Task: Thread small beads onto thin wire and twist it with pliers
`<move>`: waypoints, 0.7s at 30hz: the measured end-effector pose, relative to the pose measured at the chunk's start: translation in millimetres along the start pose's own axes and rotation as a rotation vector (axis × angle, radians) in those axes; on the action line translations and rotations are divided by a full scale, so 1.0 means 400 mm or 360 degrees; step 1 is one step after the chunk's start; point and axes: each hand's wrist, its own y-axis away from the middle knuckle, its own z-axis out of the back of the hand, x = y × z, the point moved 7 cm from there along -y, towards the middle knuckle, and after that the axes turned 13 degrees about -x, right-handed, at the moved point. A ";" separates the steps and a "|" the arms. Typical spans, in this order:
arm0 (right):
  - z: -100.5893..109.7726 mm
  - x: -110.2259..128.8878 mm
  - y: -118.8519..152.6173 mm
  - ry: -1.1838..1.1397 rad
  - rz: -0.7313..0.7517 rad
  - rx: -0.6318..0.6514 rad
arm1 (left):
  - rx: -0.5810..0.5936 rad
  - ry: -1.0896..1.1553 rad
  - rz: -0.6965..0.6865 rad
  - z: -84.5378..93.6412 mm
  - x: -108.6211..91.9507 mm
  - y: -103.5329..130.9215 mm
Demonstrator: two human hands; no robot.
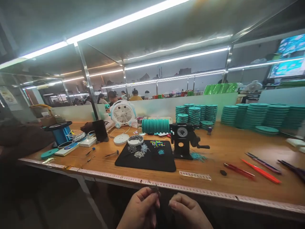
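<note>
At the table's front edge, my left hand (143,205) pinches a small dark metallic piece (155,188) between thumb and forefinger; its exact kind is too small to tell. My right hand (188,208) is a short way to the right, thumb and forefinger pressed together, and whatever may be between them does not show. Beyond my hands lies a black mat (147,163) with small piles of silvery metal parts (139,154), coloured beads (157,144) and blue bits (161,152). A white dish (135,142) of dark pieces stands at the mat's back edge.
A hand-cranked winder (182,140) carries teal spools (156,126). Stacked teal spools (258,116) line the back right. Tweezers (239,171) and an orange tool (260,171) lie right. A tape measure (114,177) runs along the front edge. A white fan (123,114) stands behind.
</note>
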 end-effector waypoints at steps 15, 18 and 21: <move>0.020 0.072 0.039 0.0478 0.0376 -0.0081 | -0.0013 -0.0016 0.0007 -0.042 0.075 0.027; 0.026 0.065 0.036 0.0477 0.0367 -0.0108 | -0.0025 -0.0041 -0.0013 -0.034 0.073 0.026; 0.029 0.060 0.034 0.0499 0.0371 -0.0108 | 0.0001 0.0034 -0.0047 -0.034 0.069 0.025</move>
